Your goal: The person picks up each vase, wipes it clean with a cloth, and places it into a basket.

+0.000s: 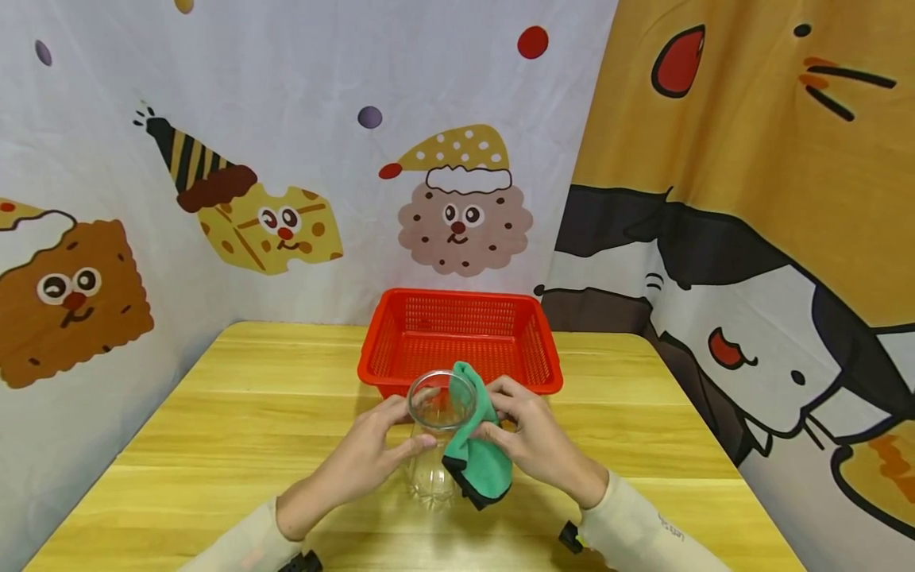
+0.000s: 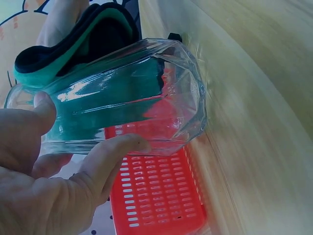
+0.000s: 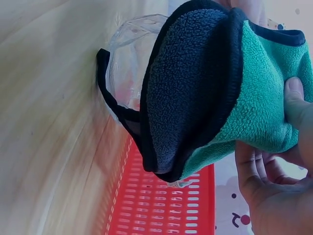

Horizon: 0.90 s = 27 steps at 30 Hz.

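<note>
A clear glass jar (image 1: 431, 469) with a round open mouth stands upright near the middle of the table, its lower sides faceted. My left hand (image 1: 364, 453) grips it from the left, thumb in front and fingers behind, as the left wrist view shows. In my right hand (image 1: 532, 437) is a green cloth (image 1: 493, 469) with black edging, pinched between thumb and fingers. The folded cloth hangs along the jar's right side, its top reaching the rim. The right wrist view shows the dark grey inner side of the cloth (image 3: 188, 73) and a black loop hanging from it.
Right behind the jar, a red plastic basket (image 1: 461, 299) with perforated walls sits on the light wooden table (image 1: 272, 373). Curtains (image 1: 300, 95) with cartoon prints hang behind the table and along its sides.
</note>
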Each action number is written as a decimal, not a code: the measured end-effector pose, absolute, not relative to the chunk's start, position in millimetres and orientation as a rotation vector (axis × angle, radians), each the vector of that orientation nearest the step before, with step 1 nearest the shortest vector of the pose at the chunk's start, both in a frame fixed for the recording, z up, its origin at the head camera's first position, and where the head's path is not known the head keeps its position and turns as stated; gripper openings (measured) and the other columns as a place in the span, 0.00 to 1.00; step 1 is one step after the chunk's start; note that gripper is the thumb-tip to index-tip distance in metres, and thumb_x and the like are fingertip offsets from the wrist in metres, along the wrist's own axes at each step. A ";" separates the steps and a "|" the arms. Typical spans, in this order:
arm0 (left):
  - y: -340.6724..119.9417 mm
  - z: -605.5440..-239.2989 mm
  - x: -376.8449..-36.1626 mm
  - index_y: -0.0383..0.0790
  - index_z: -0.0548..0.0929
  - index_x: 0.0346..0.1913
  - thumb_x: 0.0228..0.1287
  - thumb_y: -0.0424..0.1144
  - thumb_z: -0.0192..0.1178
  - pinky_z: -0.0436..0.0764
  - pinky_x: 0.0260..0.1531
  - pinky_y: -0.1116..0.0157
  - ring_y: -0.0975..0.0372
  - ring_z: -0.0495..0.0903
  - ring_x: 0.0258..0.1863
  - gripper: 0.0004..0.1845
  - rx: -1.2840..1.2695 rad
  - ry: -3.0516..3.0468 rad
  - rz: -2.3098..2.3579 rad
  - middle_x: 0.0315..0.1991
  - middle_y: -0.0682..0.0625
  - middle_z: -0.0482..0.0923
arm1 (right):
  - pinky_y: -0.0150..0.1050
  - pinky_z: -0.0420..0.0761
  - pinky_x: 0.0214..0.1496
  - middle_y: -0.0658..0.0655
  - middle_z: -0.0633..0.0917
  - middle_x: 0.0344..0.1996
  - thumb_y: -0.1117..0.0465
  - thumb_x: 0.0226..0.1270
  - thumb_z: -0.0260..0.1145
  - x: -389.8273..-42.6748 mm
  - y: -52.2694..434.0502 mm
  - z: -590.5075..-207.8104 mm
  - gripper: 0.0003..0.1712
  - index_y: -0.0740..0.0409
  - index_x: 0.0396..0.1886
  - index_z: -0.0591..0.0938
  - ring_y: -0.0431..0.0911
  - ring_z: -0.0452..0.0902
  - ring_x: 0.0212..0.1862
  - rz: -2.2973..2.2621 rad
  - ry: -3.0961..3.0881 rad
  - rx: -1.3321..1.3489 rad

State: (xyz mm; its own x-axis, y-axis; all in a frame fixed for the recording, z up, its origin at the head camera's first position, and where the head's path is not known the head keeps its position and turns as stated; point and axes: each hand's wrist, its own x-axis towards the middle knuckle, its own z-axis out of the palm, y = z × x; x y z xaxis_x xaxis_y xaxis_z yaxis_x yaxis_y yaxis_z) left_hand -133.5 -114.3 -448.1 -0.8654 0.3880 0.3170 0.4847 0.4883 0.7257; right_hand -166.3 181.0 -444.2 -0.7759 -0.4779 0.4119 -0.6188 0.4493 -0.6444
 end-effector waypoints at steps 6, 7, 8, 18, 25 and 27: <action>-113.7 -448.7 -135.8 0.46 0.86 0.78 0.81 0.49 0.75 0.90 0.71 0.43 0.52 0.90 0.67 0.29 -0.763 -2.621 -1.320 0.62 0.49 0.92 | 0.31 0.88 0.40 0.48 0.89 0.54 0.60 0.74 0.85 -167.2 181.2 -445.0 0.17 0.48 0.60 0.95 0.35 0.79 0.42 1.164 -2.505 1.001; -113.6 -448.9 -136.0 0.46 0.86 0.78 0.81 0.49 0.75 0.90 0.71 0.42 0.52 0.90 0.67 0.29 -0.760 -2.623 -1.324 0.62 0.49 0.92 | 0.31 0.87 0.39 0.48 0.89 0.54 0.60 0.74 0.85 -167.2 181.3 -445.5 0.17 0.49 0.60 0.95 0.35 0.79 0.42 1.159 -2.505 1.003; -113.7 -449.1 -136.0 0.47 0.86 0.78 0.81 0.49 0.75 0.90 0.71 0.42 0.51 0.90 0.67 0.29 -0.758 -2.626 -1.326 0.62 0.49 0.92 | 0.31 0.87 0.39 0.48 0.89 0.54 0.60 0.73 0.85 -167.1 181.2 -445.8 0.17 0.49 0.60 0.96 0.34 0.79 0.41 1.153 -2.506 1.006; -114.5 -447.1 -133.2 0.46 0.86 0.78 0.81 0.50 0.74 0.90 0.71 0.45 0.51 0.90 0.67 0.29 -0.756 -2.619 -1.331 0.62 0.49 0.92 | 0.30 0.87 0.38 0.50 0.88 0.55 0.57 0.74 0.85 -166.1 180.4 -449.9 0.19 0.53 0.62 0.95 0.34 0.80 0.42 1.089 -2.508 1.056; -114.3 -448.1 -132.7 0.46 0.86 0.79 0.81 0.50 0.74 0.90 0.72 0.42 0.51 0.90 0.68 0.30 -0.746 -2.620 -1.326 0.63 0.49 0.92 | 0.31 0.90 0.45 0.51 0.88 0.55 0.57 0.75 0.84 -165.2 180.7 -448.8 0.12 0.52 0.53 0.97 0.39 0.86 0.49 1.089 -2.530 1.085; -114.5 -448.7 -132.7 0.47 0.86 0.79 0.81 0.50 0.74 0.90 0.72 0.42 0.51 0.90 0.68 0.30 -0.742 -2.620 -1.321 0.63 0.49 0.92 | 0.32 0.91 0.46 0.51 0.88 0.55 0.57 0.75 0.84 -165.1 180.8 -448.8 0.11 0.52 0.52 0.97 0.40 0.87 0.50 1.078 -2.531 1.093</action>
State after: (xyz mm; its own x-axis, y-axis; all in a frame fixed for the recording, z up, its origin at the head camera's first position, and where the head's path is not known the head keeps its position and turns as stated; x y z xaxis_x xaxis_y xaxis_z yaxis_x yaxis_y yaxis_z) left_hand -132.7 -114.5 -448.7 -0.8736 0.3727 0.3130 0.4733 0.5006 0.7248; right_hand -165.1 180.8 -448.8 -0.7133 -0.5605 0.4209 -0.6918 0.4664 -0.5513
